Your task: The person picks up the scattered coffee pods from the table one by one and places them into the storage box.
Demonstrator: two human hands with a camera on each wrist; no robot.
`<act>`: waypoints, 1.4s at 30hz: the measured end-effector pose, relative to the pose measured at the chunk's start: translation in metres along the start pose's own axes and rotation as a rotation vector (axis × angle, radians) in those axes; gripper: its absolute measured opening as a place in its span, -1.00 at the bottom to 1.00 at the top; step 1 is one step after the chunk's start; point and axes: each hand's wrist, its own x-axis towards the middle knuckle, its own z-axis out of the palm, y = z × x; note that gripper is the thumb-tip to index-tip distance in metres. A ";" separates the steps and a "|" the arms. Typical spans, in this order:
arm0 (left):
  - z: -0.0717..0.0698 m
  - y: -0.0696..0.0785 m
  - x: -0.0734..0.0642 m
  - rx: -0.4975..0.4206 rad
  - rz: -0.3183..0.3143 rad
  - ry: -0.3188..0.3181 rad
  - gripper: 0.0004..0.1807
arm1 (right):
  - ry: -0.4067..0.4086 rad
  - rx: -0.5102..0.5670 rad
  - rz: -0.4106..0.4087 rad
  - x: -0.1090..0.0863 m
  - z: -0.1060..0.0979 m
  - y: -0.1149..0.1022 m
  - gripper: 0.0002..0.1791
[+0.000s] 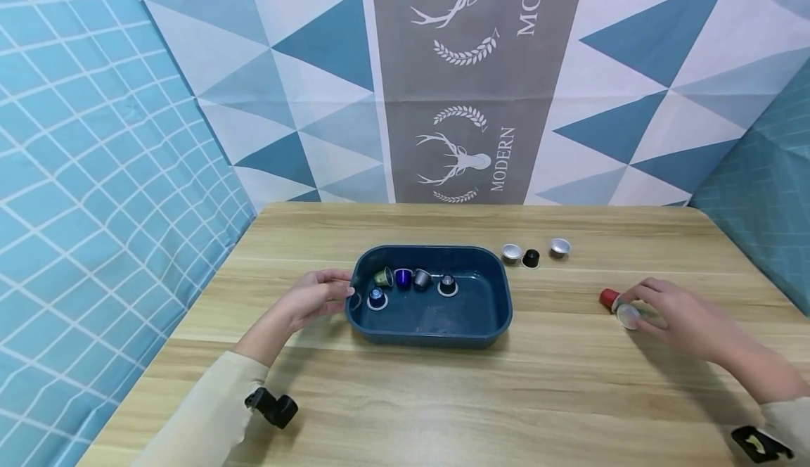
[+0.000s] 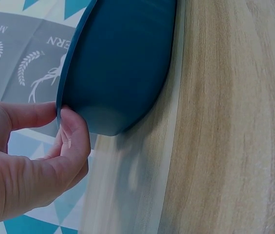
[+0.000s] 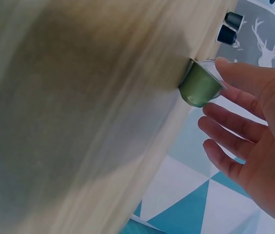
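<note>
- Nearest lies my cream left sleeve point(image 1: 202, 411), slanting in from the lower left, a black wrist camera point(image 1: 272, 407) strapped at its cuff; my right sleeve point(image 1: 789, 418) enters at the opposite edge.
- My right forearm angles inward over the wooden table point(image 1: 405, 411), and my right hand point(image 1: 683, 323) reaches out with thumb and forefinger at a green capsule point(image 3: 195, 87), the other fingers gently bent and spread below them. I cannot tell whether the pinch is closed on it.
- That green capsule sits tilted at my fingertips, well to the right of the tray, its silvery lid turned up towards my head; a red capsule point(image 1: 608, 299) lies on its side just beside it.
- My left arm stretches forward, and my left hand point(image 1: 318, 295) grasps the left rim of the dark blue tray point(image 1: 411, 326), thumb and forefinger pinching its thin wall.
- Inside the tray, five capsules point(image 1: 403, 279) gather in its left and middle part.
- Farther off, three more capsules point(image 1: 530, 259) stand on the table near the tray's back right corner.
- Behind everything hangs the patterned backdrop point(image 1: 329, 101).
</note>
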 end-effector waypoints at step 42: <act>0.001 0.000 0.000 0.013 0.002 0.000 -0.48 | 0.042 0.062 -0.033 0.010 0.000 -0.027 -0.62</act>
